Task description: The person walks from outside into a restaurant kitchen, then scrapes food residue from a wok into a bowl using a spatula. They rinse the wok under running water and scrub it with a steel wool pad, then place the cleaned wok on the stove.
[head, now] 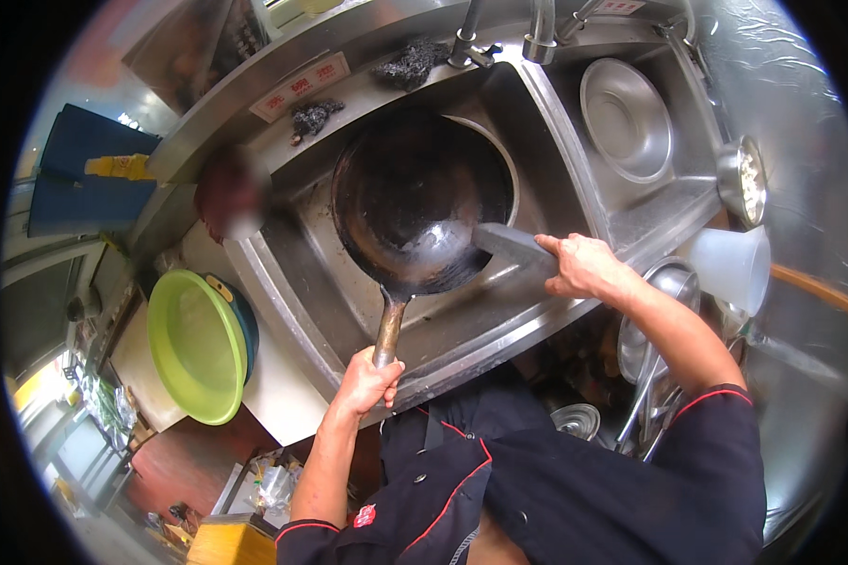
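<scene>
My left hand [369, 383] is closed around the worn handle of a dark, single-handled wok [424, 212]. The wok's bowl is tilted over the large basin of a stainless steel sink [311, 304], and its blackened inside shows a shiny patch low down. In my right hand [581, 265] is a flat grey tool [512, 244], its far end at the wok's lower right side; its exact kind is unclear. A paler curved rim shows at the wok's upper right edge.
Black scouring pads [413, 65] lie on the sink's back ledge below the faucet [539, 42]. A metal bowl [625, 120] sits in the right basin. To the left are a lime-green basin [198, 346] and a blurred reddish thing [232, 194]. A translucent jug [731, 268] stands at right.
</scene>
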Tool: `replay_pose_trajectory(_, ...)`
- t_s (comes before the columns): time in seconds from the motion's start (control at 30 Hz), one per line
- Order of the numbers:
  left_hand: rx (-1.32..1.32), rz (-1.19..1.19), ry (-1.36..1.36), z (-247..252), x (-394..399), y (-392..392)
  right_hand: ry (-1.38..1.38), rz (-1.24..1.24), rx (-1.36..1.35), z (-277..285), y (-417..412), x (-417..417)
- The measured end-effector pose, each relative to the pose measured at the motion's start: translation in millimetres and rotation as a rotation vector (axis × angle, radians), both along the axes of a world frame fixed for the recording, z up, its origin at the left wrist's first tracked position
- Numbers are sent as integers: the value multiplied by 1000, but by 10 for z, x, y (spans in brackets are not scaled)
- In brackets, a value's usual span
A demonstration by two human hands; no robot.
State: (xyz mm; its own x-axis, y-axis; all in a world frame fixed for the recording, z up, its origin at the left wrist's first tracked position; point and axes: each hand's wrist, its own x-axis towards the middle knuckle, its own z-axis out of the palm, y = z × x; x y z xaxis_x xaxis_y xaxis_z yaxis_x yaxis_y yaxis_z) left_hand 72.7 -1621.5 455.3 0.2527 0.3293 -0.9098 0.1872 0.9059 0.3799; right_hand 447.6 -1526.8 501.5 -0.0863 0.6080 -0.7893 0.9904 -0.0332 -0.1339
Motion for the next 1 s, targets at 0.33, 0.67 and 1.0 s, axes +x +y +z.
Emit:
replay_pose_trajectory(0.33,-12,71,-38,-17,115,-99,-75,7,209,-341,257,76)
replay_pose_trajectory(0.67,-304,396,-446,-90,194,-204,78,-479,-133,-637,5,-196)
replay_pose_trajectory(1.0,-236,557,-475,-10,576,-574,390,-709,-129,-659,-234,-327)
